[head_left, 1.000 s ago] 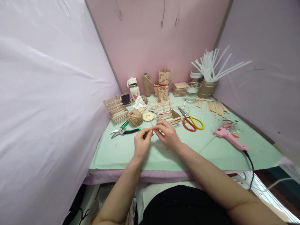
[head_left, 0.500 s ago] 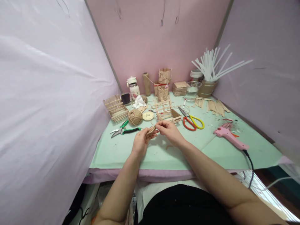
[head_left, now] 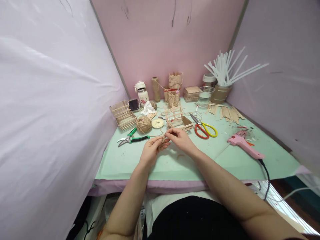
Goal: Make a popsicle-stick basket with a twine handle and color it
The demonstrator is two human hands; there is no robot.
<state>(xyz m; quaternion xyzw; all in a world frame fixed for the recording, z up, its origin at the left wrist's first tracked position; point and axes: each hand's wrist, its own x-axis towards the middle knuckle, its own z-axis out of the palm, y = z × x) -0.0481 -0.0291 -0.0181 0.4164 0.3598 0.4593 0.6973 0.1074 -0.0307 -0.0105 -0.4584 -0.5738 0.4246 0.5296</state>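
Fingers of my left hand (head_left: 150, 151) and right hand (head_left: 182, 140) pinch twine (head_left: 163, 138) just below frame centre; twine ball (head_left: 144, 124) left of centre.

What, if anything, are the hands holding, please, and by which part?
The left hand and right hand hold twine at a bunched section between them; whether that's its end is unclear.

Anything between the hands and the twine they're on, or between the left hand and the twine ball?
Nothing visible at the twine: left hand and right hand are both on it. Toward the twine ball, one handle of the pruners lies between it and the left hand.
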